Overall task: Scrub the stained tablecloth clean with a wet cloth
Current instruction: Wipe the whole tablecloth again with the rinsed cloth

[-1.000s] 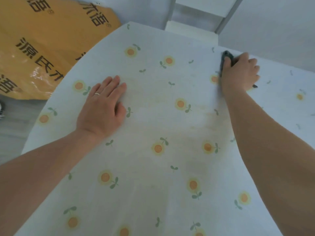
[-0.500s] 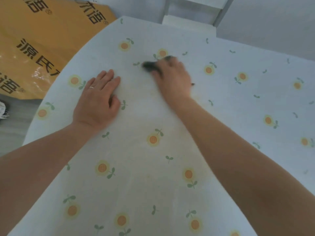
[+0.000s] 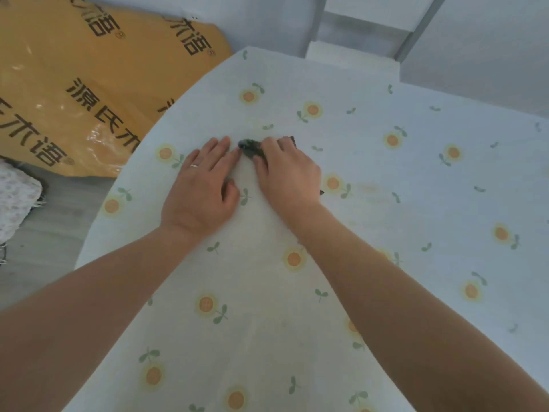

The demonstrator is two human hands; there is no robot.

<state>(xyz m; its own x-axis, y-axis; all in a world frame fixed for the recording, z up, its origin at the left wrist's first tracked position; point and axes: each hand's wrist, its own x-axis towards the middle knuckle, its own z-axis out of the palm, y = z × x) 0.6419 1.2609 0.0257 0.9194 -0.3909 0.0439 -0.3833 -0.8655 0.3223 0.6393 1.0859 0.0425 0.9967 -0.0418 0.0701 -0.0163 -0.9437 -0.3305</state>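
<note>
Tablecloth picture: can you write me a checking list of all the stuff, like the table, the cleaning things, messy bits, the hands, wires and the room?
Surface: flower-print tablecloth lies flat; faint yellowish stain right of the hands.
Job's things: dark cloth, mostly hidden under the right hand.
Clutter: nothing seen on the tablecloth.
Grippers: left hand pressed flat on the tablecloth, ring on one finger; right hand grips the dark cloth, fingers curled over it.
Cables: nothing seen.
Surroundings: orange printed bag and floral fabric left of the table; grey floor; pale walls behind.
</note>
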